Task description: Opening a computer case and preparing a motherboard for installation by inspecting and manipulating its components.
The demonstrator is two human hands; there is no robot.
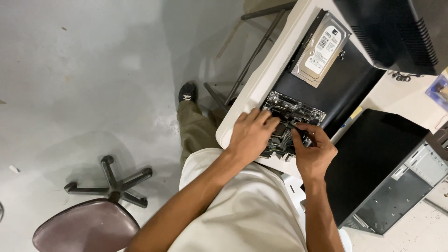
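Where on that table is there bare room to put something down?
A bare strip of black panel lies between the hard drive and the circuit board. White table edge beside the panel is free. Crowded: both hands, left hand and right hand, cover the board.

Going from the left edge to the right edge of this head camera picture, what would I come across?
Office chair with a maroon seat → black shoe → left hand on the circuit board → right hand → hard drive → open computer case.
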